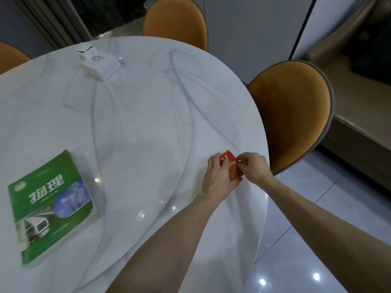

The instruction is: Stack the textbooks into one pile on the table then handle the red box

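Observation:
A small red box [232,169] with gold print sits at the right edge of the round white marble table [137,123]. My left hand [218,176] grips its left side, fingers curled over the top. My right hand [252,167] pinches its upper right edge. A pile of textbooks [53,206] lies at the near left of the table, topped by a green-covered book with white characters and a train picture; the books under it show only as page edges.
A white tissue box [99,64] stands at the far side of the table. Orange chairs stand at the right edge [294,111], at the back [175,20] and at the far left [10,56]. Glossy tiled floor [317,240] lies to the right.

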The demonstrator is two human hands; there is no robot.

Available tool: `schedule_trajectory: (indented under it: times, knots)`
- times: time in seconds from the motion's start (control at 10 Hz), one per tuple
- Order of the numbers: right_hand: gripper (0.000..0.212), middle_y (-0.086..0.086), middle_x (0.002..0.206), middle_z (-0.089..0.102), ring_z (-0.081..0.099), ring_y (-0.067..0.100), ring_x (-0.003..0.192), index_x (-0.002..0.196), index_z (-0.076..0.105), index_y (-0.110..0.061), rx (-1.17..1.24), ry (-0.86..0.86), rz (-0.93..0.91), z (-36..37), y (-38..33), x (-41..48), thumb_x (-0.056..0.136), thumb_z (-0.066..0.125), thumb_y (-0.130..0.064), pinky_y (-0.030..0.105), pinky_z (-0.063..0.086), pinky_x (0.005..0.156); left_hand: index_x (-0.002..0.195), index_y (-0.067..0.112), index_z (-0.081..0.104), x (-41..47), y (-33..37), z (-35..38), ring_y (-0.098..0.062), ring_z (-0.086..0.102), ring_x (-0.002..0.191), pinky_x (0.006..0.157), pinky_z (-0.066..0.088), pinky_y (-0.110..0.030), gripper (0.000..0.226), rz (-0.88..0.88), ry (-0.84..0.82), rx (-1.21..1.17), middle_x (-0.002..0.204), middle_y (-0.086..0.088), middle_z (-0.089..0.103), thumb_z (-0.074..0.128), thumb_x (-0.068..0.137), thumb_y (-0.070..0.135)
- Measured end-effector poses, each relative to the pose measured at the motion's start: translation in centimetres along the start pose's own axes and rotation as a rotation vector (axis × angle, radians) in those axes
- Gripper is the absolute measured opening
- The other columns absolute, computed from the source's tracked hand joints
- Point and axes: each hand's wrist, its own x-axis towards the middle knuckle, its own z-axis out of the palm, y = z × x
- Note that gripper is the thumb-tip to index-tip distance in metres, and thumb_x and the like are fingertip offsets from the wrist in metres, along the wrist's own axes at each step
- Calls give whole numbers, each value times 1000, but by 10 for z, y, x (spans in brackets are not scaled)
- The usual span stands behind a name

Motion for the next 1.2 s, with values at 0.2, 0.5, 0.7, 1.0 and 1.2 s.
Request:
schedule_trajectory:
  times: [0.2, 0.5, 0.7, 1.0, 1.2]
  knots:
    - [26, 17, 112, 68, 65, 30, 97, 114, 65, -4, -25, 21, 12, -7, 15, 25, 91, 54, -9, 37, 56, 86, 134, 4, 43, 26, 11, 20, -27, 32, 132, 102, 44, -34, 74, 0, -26, -19, 139, -14, 40, 67, 77, 44]
    - [27, 15, 113, 69, 65, 29, 99, 115, 65, -7, -61, 4, 1, 0, 19, 51, 92, 53, -13, 36, 54, 88, 139, 6, 37, 41, 7, 35, -27, 29, 137, 112, 36, -35, 72, -51, 14, -8, 145, -13, 35, 66, 81, 37]
    - [27, 15, 113, 69, 64, 28, 100, 116, 64, -7, -86, 14, -3, 3, 22, 56, 93, 53, -14, 35, 53, 87, 141, 9, 34, 44, 7, 40, -26, 25, 141, 116, 30, -35, 73, -60, 9, 13, 149, -13, 31, 65, 83, 39]
    - [29, 14, 116, 63, 63, 30, 99, 119, 61, -8, -196, 16, -42, -9, 1, 51, 93, 50, -16, 36, 54, 80, 122, 13, 55, 39, -1, 4, -27, 44, 123, 99, 41, -38, 45, -33, -13, 95, 128, -9, 51, 44, 92, 44]
    - [27, 10, 109, 62, 60, 29, 97, 112, 62, -11, -381, 12, -236, -5, -41, 36, 93, 46, -21, 34, 49, 76, 112, 9, 59, 31, -23, -50, -27, 55, 106, 88, 43, -39, 34, -52, -24, 205, 114, -10, 61, 37, 95, 28]
